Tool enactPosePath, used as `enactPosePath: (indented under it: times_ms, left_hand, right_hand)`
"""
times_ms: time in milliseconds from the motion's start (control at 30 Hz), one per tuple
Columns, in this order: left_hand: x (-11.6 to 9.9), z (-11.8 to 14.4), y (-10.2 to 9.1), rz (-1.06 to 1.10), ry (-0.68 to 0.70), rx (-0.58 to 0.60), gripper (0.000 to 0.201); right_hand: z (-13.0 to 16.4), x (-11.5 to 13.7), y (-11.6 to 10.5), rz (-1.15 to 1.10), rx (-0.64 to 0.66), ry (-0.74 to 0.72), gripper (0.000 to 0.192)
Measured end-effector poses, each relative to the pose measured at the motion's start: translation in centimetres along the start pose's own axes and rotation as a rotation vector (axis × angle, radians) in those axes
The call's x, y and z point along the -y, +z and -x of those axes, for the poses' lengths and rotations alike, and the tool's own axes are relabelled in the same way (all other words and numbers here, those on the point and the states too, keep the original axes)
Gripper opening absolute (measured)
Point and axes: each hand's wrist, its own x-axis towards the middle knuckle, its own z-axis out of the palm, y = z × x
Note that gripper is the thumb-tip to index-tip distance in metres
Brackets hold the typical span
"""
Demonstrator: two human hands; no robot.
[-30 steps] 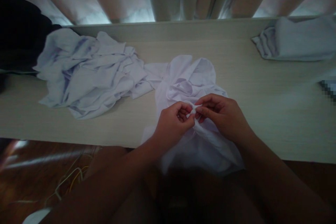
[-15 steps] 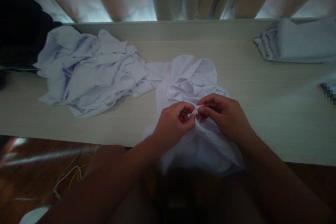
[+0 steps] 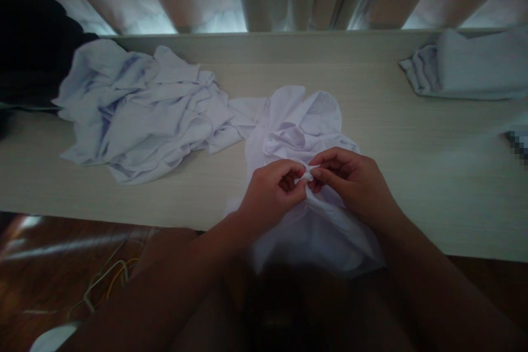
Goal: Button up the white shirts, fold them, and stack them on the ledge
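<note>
A white garment [image 3: 289, 148] lay on the tabletop [image 3: 412, 148], centre of the frame.
The left hand [image 3: 273, 184] and right hand [image 3: 350, 176] pinched a small fold of it; crumpled white fabric [image 3: 144, 115] lay upper left, folded cloth [image 3: 480, 66] upper right.

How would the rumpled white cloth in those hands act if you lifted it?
The rumpled white cloth would probably flop, since it lies in soft folds. It's likely light for its size, as its layers look thin. Pushed, it might bunch rather than roll, as it isn't ball-shaped.
</note>
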Motion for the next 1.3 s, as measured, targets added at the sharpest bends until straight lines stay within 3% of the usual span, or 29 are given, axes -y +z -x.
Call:
enactPosePath:
  times_ms: [167,433,800,1067,1300]
  left_hand:
    - [0.0,-0.1,-0.3,0.069,-0.01,0.003,0.01]
    - [-0.9,-0.8,-0.4,0.453,-0.305,0.107,0.011]
    - [0.3,-0.7,-0.1,0.76,-0.491,0.248,0.017]
    - [-0.4,-0.7,0.0,0.757,-0.523,0.228,0.03]
    - [0.0,-0.9,0.2,0.649,-0.493,0.204,0.026]
  right_hand:
    - [-0.1,0.1,0.0,-0.057,0.027,0.017,0.013]
    - [-0.1,0.0,-0.2,-0.146,0.012,0.03,0.02]
    - [-0.1,-0.4,0.3,-0.239,0.051,0.012,0.015]
    - [-0.2,-0.3,0.6,-0.295,0.125,0.062,0.014]
    - [-0.1,-0.5,1.1,-0.021,-0.007,0.005,0.007]
